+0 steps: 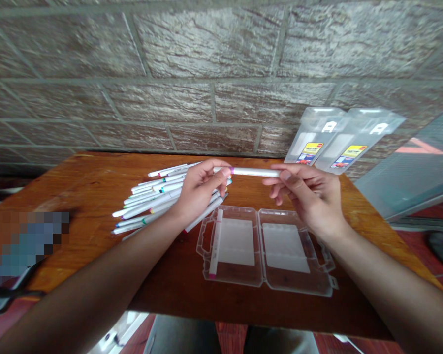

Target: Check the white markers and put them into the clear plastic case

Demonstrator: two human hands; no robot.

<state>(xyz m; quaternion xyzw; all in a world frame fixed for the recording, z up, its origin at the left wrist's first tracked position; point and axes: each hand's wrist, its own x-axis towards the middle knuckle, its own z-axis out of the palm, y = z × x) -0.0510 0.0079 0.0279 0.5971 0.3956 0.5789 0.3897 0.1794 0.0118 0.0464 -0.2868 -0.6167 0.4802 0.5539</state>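
Note:
A white marker with a purple band [254,171] is held level above the table between my two hands. My left hand [203,184] pinches its banded end between thumb and fingers. At the other end, my right hand [310,194] grips it the same way. Below lies an open clear plastic case [260,246], hinged in the middle, with white sheets in both halves. One white marker with a pink tip [216,243] lies along the left side of the case. Several loose markers [155,196] are piled on the table behind and left of my left hand.
Two closed clear cases with labels [306,142] [354,142] stand upright against the brick wall [239,101] at the back right. The wooden table [96,179] ends at its near edge above my legs. A blurred-out object [25,250] is at the left.

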